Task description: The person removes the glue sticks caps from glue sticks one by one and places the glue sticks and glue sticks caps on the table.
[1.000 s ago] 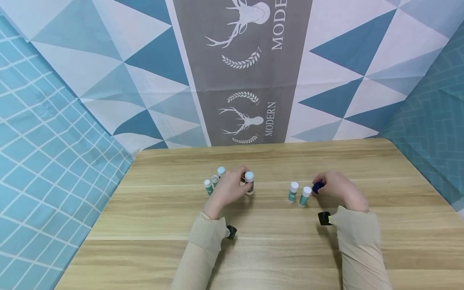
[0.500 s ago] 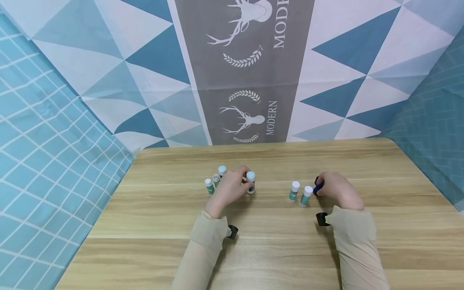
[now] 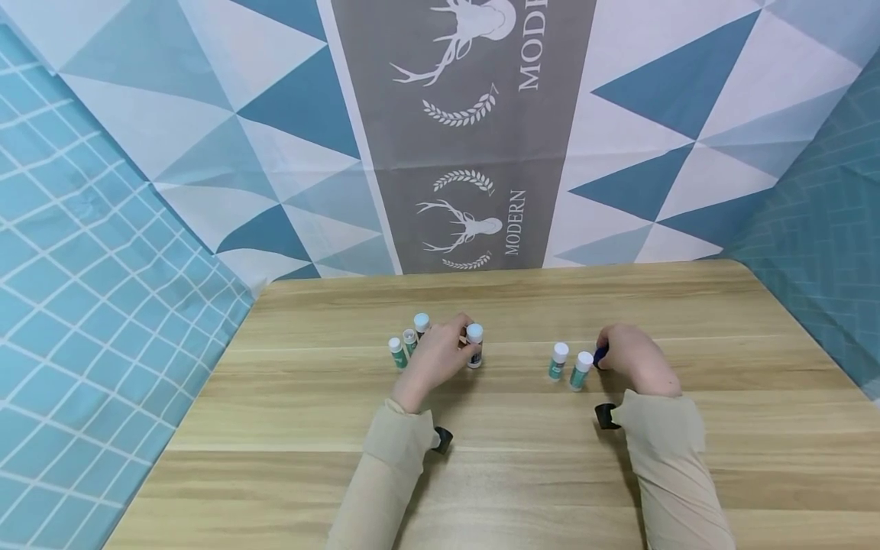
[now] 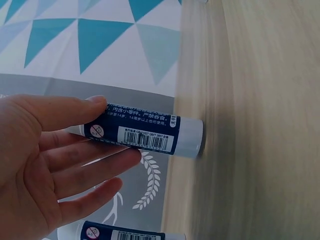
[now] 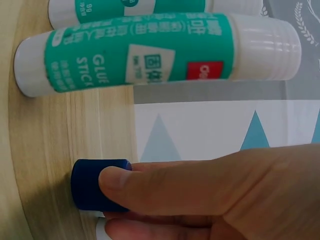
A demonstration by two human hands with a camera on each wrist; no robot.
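Note:
In the head view my left hand (image 3: 436,355) is around an upright glue stick (image 3: 474,347) with a white cap. The left wrist view shows its navy label (image 4: 147,137) with a barcode; thumb and fingers hold it, its end at the tabletop. To the right, my right hand (image 3: 634,355) pinches a short dark blue cylinder, like a cap (image 5: 95,185), low at the table. Beside that hand stand two green-labelled glue sticks, the nearer (image 3: 580,373) and the farther (image 3: 558,362), both white-capped. The right fingers partly hide the blue piece.
Left of my left hand stand another navy-labelled stick (image 4: 122,234) and two small green-labelled tubes, one (image 3: 397,354) in front of the other (image 3: 410,341). The wooden table (image 3: 509,466) ends at a patterned cloth backdrop (image 3: 619,137).
The right hand and forearm have shifted slightly left, and the blue piece has turned and is more covered by the fingers. The left hand still holds its glue stick in place.

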